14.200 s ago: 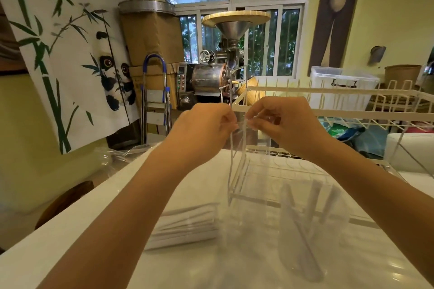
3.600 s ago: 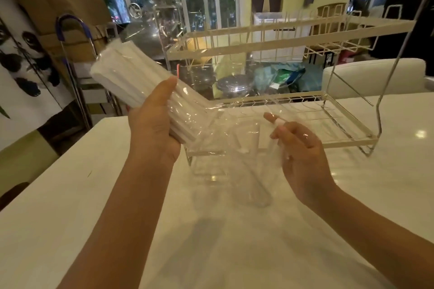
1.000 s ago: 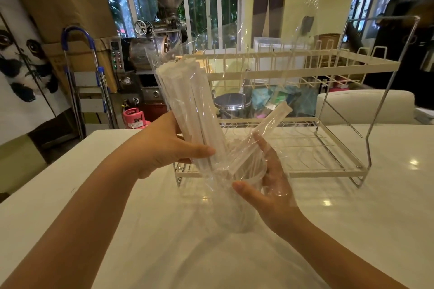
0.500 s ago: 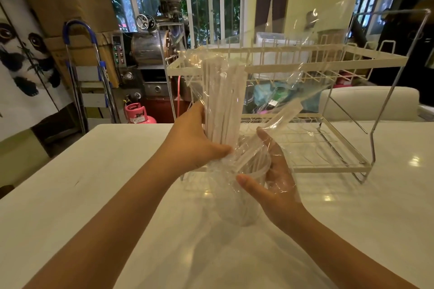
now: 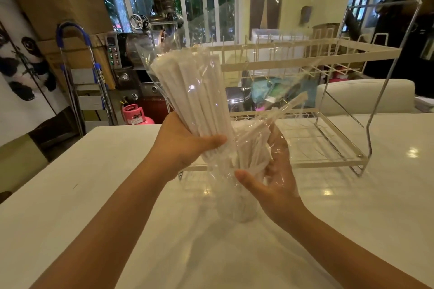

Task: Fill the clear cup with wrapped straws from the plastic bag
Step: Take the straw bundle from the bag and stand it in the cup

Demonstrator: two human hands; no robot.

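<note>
Left grip [image 5: 182, 145]: I am seeing it wrapping round the plastic bag [image 5: 199, 70], thumb lying across the front of the bundle, squeezing it just above the cup.
Right grip [image 5: 273, 179]: I am seeing it cupping the clear cup [image 5: 239, 209] from the right, thumb in front, fingers curling behind, loose bag film draping over them.
Wrapped straws [image 5: 197, 101]: most are standing tilted inside the bag, lower ends pointing into the cup mouth; a few are already leaning out to the right.
Clear cup: standing on the white worktop [image 5: 94, 195], just in front of the wire rack [image 5: 328, 105].
</note>
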